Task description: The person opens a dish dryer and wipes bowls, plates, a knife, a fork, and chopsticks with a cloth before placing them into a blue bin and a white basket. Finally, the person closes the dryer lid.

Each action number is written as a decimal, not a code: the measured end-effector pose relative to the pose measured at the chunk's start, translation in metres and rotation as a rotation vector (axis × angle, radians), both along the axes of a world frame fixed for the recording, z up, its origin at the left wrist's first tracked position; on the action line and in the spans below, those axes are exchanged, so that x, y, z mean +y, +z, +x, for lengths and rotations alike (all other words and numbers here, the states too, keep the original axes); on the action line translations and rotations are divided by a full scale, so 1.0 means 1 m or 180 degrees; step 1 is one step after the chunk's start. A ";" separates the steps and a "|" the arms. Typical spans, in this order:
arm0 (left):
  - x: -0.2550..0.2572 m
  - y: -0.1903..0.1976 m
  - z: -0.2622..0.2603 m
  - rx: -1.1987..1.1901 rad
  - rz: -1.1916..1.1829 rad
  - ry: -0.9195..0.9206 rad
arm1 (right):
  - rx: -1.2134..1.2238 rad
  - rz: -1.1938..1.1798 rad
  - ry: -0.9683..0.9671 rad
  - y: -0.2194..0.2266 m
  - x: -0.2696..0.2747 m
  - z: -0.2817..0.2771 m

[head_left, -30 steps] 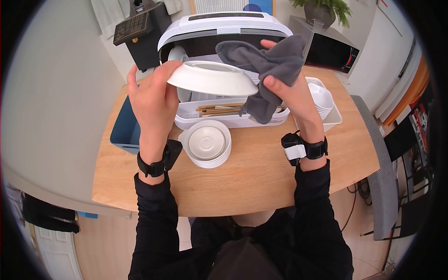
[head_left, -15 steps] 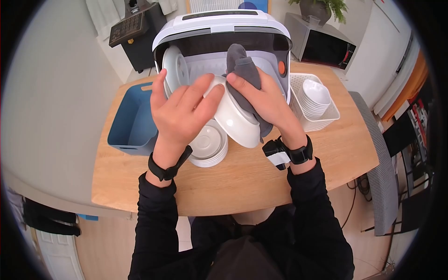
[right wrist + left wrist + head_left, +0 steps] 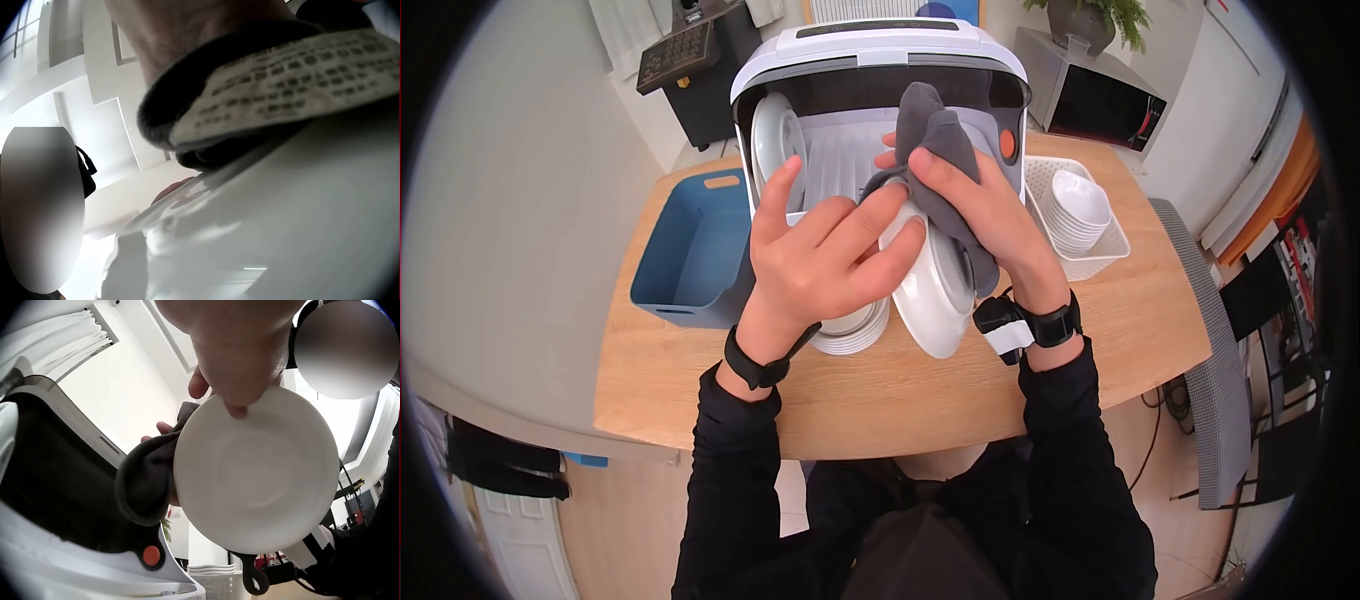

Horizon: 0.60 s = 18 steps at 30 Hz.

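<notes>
"Where is the dish, and how do my hands have it?"

"The shallow, glossy white dish [image 3: 925, 305] is tilted above the wooden tabletop [image 3: 900, 400], right of the stacked white plates [image 3: 850, 335]. Your left hand [image 3: 820, 260] pinches its far rim, with one finger sticking up."

"And my right?"

"Your right hand [image 3: 990, 205] grips the dark grey cloth [image 3: 935, 155], thumb over it, and the cloth lies against the dish's right side."

"What's around them?"

"On the far side you have the white cabinet with a raised dark lid [image 3: 880, 42]; a white round plate [image 3: 778, 140] stands inside at left. The blue plastic bin [image 3: 700, 240] is on your left. On your right, the white perforated basket [image 3: 1112, 255] holds nested white bowls [image 3: 1078, 205]."
</notes>
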<state>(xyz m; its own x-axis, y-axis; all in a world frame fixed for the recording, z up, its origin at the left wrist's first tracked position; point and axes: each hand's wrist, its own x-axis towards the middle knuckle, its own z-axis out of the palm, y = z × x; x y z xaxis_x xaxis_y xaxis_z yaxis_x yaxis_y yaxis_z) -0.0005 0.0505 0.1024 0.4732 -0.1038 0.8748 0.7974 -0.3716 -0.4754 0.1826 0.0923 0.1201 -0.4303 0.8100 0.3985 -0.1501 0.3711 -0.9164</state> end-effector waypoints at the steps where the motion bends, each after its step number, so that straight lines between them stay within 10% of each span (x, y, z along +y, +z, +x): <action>1: -0.002 0.004 -0.001 -0.0015 -0.0097 0.0048 | -0.0063 -0.0131 -0.0031 0.000 0.002 0.001; 6: -0.009 0.025 -0.019 -0.0281 -0.0581 0.0278 | -0.0526 0.0029 -0.0851 -0.012 0.022 0.011; 10: -0.008 0.032 -0.040 -0.0558 -0.1389 0.0252 | 0.0460 0.0430 -0.2256 -0.013 0.037 0.024; 13: -0.005 0.026 -0.042 -0.1081 -0.1880 0.0207 | 0.0930 0.0449 -0.2165 -0.001 0.021 0.032; 18: -0.028 0.029 -0.021 -0.2164 -0.2981 -0.0301 | -0.0480 0.2285 -0.2309 0.004 -0.020 -0.019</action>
